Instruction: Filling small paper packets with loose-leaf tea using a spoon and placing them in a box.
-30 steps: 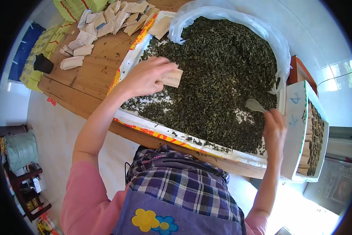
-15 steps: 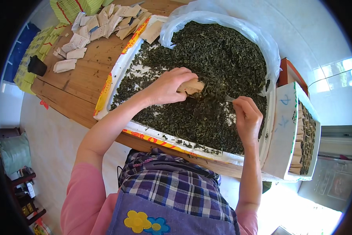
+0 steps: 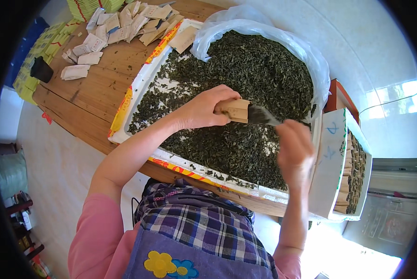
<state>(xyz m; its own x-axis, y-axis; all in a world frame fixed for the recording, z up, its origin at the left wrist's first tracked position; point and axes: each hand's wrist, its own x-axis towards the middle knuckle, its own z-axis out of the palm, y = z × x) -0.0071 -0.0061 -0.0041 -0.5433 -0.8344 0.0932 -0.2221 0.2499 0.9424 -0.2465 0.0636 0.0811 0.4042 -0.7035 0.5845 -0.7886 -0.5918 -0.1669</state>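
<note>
A small brown paper packet [image 3: 238, 110] is gripped in my left hand [image 3: 206, 109], its mouth turned to the right. My right hand [image 3: 295, 151], smeared by motion, is closed round the handle of a metal spoon [image 3: 269, 117]. The spoon's blurred front end meets the packet's mouth; dark leaf shows there. Both hands are over dried dark green tea leaves [image 3: 264, 65], spread in a shallow white foam tray [image 3: 135, 109]. How full the packet is cannot be seen.
Clear plastic [image 3: 306, 44] lines the tray's far side. To the right, a white foam box [image 3: 331, 162] holds rows of brown packets [image 3: 345, 183]. Several loose paper packets [image 3: 120, 32] lie on the wooden table [image 3: 97, 83] at far left, near a black cup [image 3: 41, 69] and yellow-green stacks [image 3: 55, 37].
The spoon has come up from the leaves to the packet's mouth. My left hand has turned the packet's mouth toward it. The view has shifted slightly.
</note>
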